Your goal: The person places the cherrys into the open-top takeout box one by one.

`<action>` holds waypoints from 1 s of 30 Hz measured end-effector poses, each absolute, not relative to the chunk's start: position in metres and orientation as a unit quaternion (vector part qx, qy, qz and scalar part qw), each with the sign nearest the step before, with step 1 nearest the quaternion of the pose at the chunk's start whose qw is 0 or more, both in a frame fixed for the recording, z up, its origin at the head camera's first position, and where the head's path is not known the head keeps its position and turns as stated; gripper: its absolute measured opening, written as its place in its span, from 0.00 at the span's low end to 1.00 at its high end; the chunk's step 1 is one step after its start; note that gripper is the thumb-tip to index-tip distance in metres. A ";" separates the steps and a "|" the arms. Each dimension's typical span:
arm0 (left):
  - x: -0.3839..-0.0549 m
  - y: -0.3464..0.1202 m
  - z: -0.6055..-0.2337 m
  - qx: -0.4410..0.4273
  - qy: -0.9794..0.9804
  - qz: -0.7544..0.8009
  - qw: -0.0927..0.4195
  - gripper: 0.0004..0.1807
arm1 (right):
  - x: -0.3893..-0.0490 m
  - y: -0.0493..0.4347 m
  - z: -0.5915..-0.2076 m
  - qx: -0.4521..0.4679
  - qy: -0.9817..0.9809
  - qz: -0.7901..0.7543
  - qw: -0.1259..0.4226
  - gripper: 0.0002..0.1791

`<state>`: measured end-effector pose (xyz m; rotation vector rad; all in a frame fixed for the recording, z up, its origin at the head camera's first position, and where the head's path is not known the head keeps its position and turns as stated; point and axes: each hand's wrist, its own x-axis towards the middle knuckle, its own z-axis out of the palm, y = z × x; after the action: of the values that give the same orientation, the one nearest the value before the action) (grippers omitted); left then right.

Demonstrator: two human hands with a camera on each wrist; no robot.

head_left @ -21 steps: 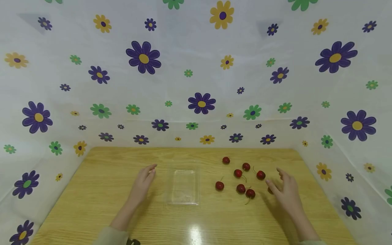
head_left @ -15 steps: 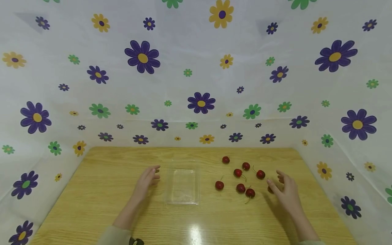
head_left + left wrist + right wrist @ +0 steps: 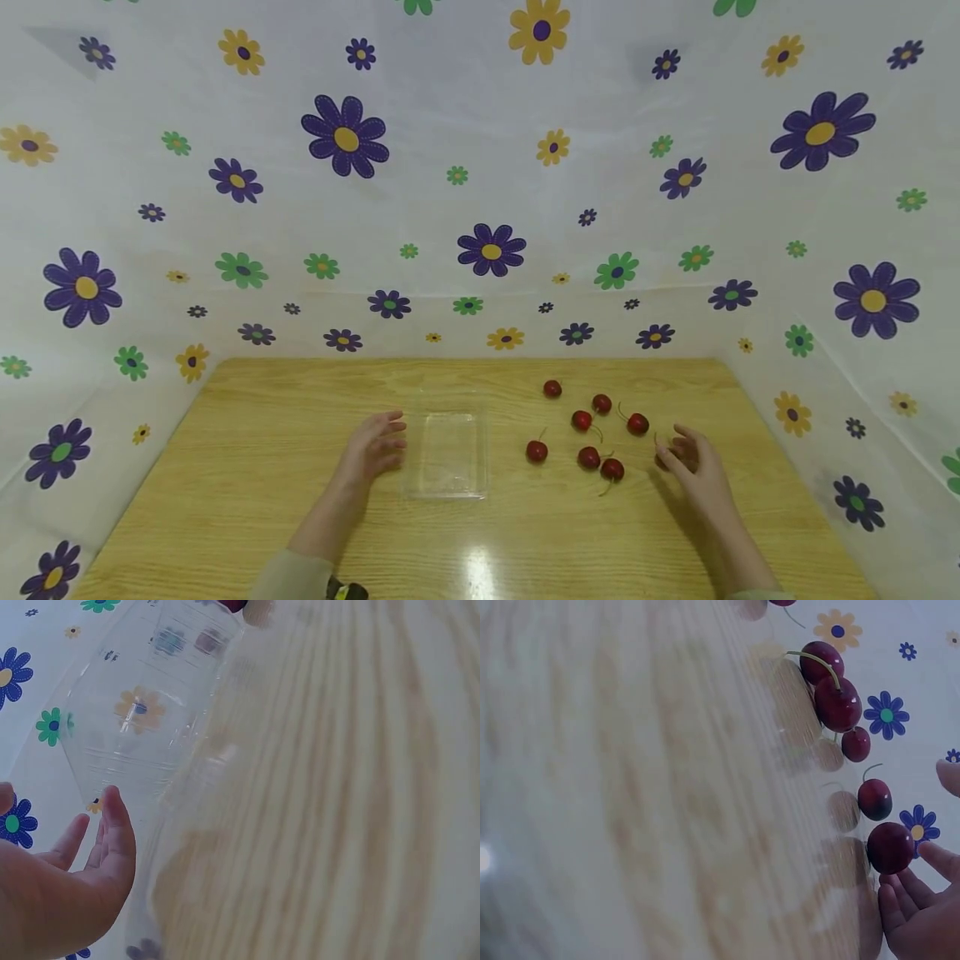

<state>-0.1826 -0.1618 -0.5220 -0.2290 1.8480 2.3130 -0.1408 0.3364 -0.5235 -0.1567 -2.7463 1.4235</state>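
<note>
My left hand (image 3: 372, 447) hovers just left of a clear plastic box (image 3: 450, 454), its fingers spread and loosely bent, holding nothing. In the left wrist view, those fingertips (image 3: 112, 799) overlap the lower edge of the see-through box (image 3: 139, 712). On the right, my right hand (image 3: 697, 471) is at the rightmost cherry (image 3: 662, 460), which the thumb partly hides in the head view. From the right wrist, this dark red cherry (image 3: 890, 848) sits on the table with fingertips right beside it and the thumb tip (image 3: 949, 778) apart from it.
Several more cherries, some with green stems, lie between the box and the right hand, among them a front-left cherry (image 3: 536, 451) and a back cherry (image 3: 552, 389). The wooden table (image 3: 480, 542) ends at a white flower-print cloth (image 3: 420, 200) behind and at both sides.
My left hand has moved right, closer to the plastic box, and its fingers have spread. The right hand's fingers have bent in slightly around the rightmost cherry. The cherries and box stay put.
</note>
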 end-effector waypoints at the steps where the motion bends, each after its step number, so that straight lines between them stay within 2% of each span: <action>1: -0.183 -0.162 -0.523 -0.079 0.618 0.777 0.090 0.26 | -0.141 0.337 -0.525 -0.051 -0.885 0.463 0.022 0.38; 11: -0.184 -0.161 -0.534 -0.071 0.627 0.765 0.128 0.28 | -0.144 0.338 -0.534 -0.046 -0.896 0.440 0.039 0.35; 16: -0.184 -0.162 -0.536 -0.057 0.624 0.767 0.140 0.29 | -0.141 0.338 -0.535 -0.051 -0.902 0.427 0.031 0.34; 25: -0.183 -0.163 -0.537 -0.048 0.625 0.765 0.148 0.31 | -0.141 0.335 -0.535 -0.061 -0.908 0.408 0.065 0.25; 30: -0.182 -0.165 -0.538 -0.039 0.621 0.768 0.151 0.32 | -0.141 0.335 -0.535 -0.059 -0.904 0.417 0.076 0.23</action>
<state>-0.1823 -0.1651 -0.5384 -0.1131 1.7827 2.2052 -0.1410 0.3355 -0.5352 -0.1769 -2.7091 1.2498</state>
